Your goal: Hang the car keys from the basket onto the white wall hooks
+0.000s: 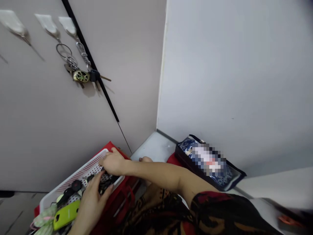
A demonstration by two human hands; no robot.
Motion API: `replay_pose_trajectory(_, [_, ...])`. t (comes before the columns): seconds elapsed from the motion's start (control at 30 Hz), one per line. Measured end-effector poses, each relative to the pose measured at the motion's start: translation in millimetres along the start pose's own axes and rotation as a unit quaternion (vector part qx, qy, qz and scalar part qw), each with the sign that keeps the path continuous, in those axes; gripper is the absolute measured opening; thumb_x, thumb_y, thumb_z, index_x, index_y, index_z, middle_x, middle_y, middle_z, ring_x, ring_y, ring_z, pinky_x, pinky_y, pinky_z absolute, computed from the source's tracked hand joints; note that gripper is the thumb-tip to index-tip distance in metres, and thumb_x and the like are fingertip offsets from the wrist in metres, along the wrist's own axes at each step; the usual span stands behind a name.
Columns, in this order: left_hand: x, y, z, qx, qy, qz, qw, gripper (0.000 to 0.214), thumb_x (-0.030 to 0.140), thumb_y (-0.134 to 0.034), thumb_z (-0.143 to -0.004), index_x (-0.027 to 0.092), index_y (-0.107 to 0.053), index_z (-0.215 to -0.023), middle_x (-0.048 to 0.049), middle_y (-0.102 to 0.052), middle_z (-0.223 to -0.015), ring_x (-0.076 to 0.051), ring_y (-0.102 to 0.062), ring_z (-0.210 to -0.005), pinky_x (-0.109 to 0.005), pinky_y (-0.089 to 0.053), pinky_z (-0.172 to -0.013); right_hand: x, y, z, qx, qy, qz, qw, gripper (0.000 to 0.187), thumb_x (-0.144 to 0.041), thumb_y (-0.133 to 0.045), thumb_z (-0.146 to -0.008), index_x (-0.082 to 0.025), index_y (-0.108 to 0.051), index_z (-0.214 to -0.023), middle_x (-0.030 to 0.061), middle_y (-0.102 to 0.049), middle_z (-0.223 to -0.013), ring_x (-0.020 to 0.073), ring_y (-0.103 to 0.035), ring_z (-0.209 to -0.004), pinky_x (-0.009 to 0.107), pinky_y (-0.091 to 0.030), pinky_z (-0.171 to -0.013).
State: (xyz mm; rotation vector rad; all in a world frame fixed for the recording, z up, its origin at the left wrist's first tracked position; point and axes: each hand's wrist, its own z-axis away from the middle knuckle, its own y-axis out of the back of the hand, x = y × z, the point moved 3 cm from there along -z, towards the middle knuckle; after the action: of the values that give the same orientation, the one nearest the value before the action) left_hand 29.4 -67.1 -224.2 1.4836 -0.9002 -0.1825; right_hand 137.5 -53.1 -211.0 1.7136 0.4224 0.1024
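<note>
A white slotted basket (73, 178) sits at the lower left on a red tray (110, 145). It holds dark keys and fobs (73, 186), a lime green case (66, 213) and a pale green tie. My right hand (112, 162) reaches across from the right and rests at the basket's far corner. Its fingers curl down into the dark pieces, and what they grip is hidden. My left hand (91, 197) comes up from below and lies over the basket, fingers stretched out, tips touching the dark items next to my right hand.
Three hooks are stuck on the beige wall at the upper left. Bunches of keys (80, 74) hang from two of them, and the left hook (13, 23) is bare. A blue patterned pouch (230, 178) lies on the white ledge (154, 148) against the right wall.
</note>
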Motion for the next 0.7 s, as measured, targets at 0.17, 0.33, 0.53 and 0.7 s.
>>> replay_pose_trajectory(0.17, [4.9, -6.7, 0.2, 0.007, 0.001, 0.000, 1.000, 0.046, 0.042, -0.044, -0.057, 0.015, -0.045, -0.094, -0.0094, -0.051, -0.096, -0.023, -0.046, -0.090, -0.038, -0.034, -0.079, 8.7, -1.2, -13.4, -0.023, -0.008, -0.006, 1.000, 0.015, -0.015, -0.041, -0.066, -0.018, -0.053, -0.074, 0.0034, -0.059, -0.070, 0.0172, -0.049, -0.072, 0.035, -0.032, -0.063])
replay_pose_trajectory(0.33, [-1.8, -6.3, -8.4, -0.024, 0.106, 0.189, 0.976, 0.044, 0.042, -0.047, -0.054, 0.016, -0.046, -0.090, -0.0067, -0.053, -0.092, -0.021, -0.048, -0.086, -0.036, -0.035, -0.079, 13.6, 1.5, -11.0, -0.017, 0.002, -0.025, 1.000, 0.017, -0.018, -0.042, -0.065, -0.020, -0.052, -0.080, 0.0032, -0.059, -0.075, 0.0170, -0.049, -0.074, 0.031, -0.032, -0.062])
replay_pose_trajectory(0.53, [-7.4, 8.0, -16.8, 0.073, 0.215, 0.346, 0.910, 0.049, 0.041, -0.051, -0.048, 0.017, -0.046, -0.090, -0.0030, -0.054, -0.088, -0.018, -0.048, -0.086, -0.032, -0.036, -0.079, -0.9, 17.6, 12.6, 0.077, 0.042, -0.067, 0.994, 0.021, -0.020, -0.038, -0.069, -0.021, -0.049, -0.087, 0.0002, -0.058, -0.081, 0.0128, -0.048, -0.078, 0.029, -0.028, -0.073])
replay_pose_trajectory(0.7, [-10.1, 12.8, -25.7, 0.049, 0.241, 0.365, 0.898, 0.042, 0.042, -0.052, -0.046, 0.016, -0.051, -0.079, -0.0013, -0.055, -0.087, -0.019, -0.046, -0.089, -0.034, -0.027, -0.087, -1.8, 35.3, 19.6, 0.147, -0.038, -0.186, 0.971, 0.022, -0.018, -0.032, -0.072, -0.019, -0.046, -0.090, -0.0019, -0.056, -0.087, 0.0067, -0.048, -0.080, 0.017, -0.032, -0.067])
